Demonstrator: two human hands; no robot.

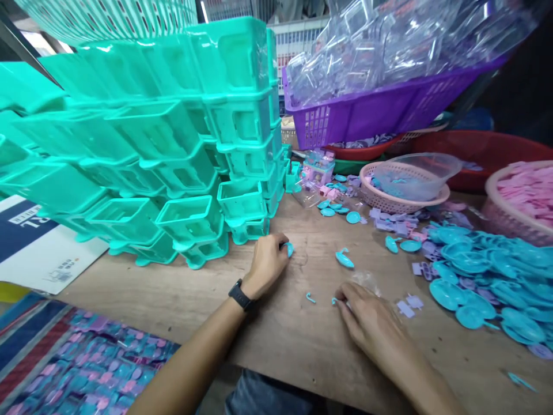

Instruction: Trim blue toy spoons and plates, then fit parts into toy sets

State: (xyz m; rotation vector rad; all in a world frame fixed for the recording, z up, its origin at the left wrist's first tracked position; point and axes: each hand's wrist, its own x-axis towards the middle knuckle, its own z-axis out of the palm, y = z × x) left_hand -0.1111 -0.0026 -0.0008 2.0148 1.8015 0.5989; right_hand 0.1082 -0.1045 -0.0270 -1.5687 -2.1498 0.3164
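My left hand, with a black band on the wrist, is closed on a small blue oval plastic piece just above the wooden tabletop. Fingers pinched, my right hand grips a small blue hooked piece, mostly hidden by the fingertips. Between the hands lies a loose blue hook. Farther back rests a blue oval dish with a hook. A crumpled bit of clear plastic sits behind my right hand.
Stacked green plastic bins rise at the left. On the right spreads a heap of blue dishes with purple pieces. A purple basket of clear packaging stands behind, near a pink basket. A bag of colourful pieces is front left.
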